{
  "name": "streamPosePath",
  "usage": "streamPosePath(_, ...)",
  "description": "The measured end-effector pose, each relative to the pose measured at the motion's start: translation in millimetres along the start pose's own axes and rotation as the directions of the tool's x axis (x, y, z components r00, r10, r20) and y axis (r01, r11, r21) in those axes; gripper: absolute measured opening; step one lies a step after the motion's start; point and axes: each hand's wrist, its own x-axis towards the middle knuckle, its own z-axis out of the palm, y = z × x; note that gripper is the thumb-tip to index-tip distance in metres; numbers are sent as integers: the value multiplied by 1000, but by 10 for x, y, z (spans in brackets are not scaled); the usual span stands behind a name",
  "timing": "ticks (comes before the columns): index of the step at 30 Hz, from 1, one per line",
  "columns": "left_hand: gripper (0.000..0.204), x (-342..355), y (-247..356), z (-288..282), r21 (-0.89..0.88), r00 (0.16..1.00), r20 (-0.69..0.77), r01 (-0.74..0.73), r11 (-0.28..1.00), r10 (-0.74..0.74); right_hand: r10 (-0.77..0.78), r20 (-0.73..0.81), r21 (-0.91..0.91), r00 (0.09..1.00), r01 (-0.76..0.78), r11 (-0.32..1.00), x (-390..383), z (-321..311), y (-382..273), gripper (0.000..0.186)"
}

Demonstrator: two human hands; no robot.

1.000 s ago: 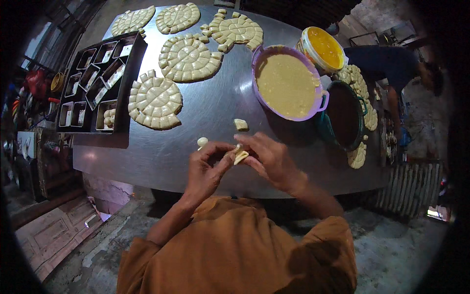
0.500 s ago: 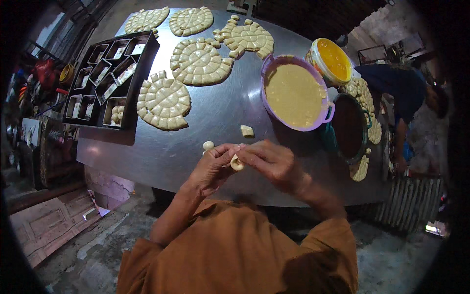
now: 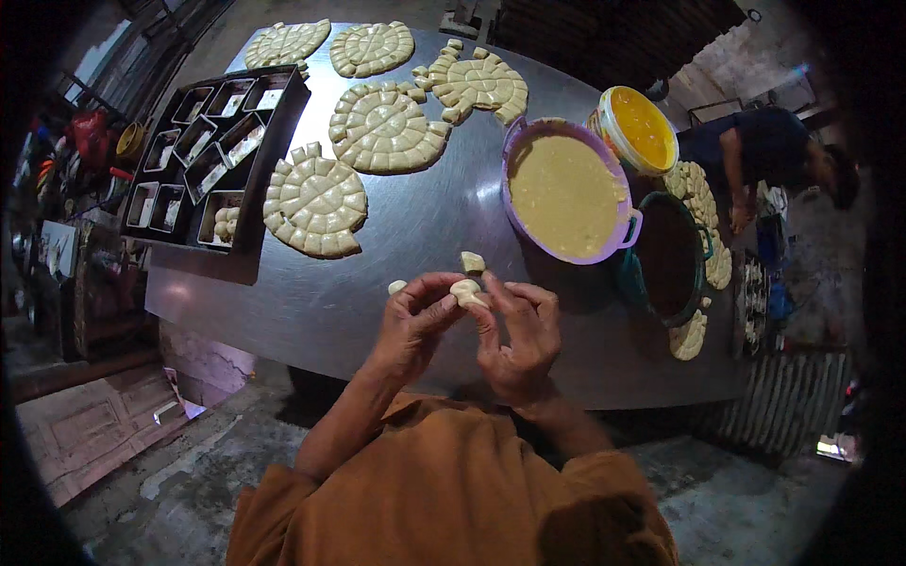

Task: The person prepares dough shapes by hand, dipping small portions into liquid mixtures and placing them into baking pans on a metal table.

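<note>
A small piece of pale dough (image 3: 467, 292), folded and rounded, is held up between my two hands over the near part of the metal table. My left hand (image 3: 411, 319) pinches it from the left with thumb and fingertips. From the right, my right hand (image 3: 519, 338) has its thumb and forefinger around the dough's edge. Just beyond lies a cut dough piece (image 3: 473, 263) on the tabletop. A dough ball (image 3: 396, 287) rests beside my left fingers, partly hidden by them.
Several scored dough rounds (image 3: 315, 203) lie across the steel table (image 3: 222, 302). At left stands a dark tray (image 3: 269, 156) of small metal tins, one holding dough balls. To the right are a purple basin (image 3: 514, 203) of yellowish filling, a yellow-filled bucket (image 3: 609, 127), a green tub (image 3: 634, 259) and a bending person (image 3: 769, 156).
My right hand has turned and opened its grip somewhat, its fingers now pointing up. The dough has moved slightly up and right, from a hollow cup shape to a folded lump.
</note>
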Motion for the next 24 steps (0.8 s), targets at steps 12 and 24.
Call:
streamPosePath(12, 39, 33, -63, 124, 185, 991, -76, -97, 978, 113, 529, 265, 548, 806, -577, 606, -31, 129, 101, 13)
streamPosePath(24, 28, 16, -3, 2, 159, 983, -181, 33, 987, -4, -145, 17, 358, 989, 130, 925, -238, 311, 326, 37)
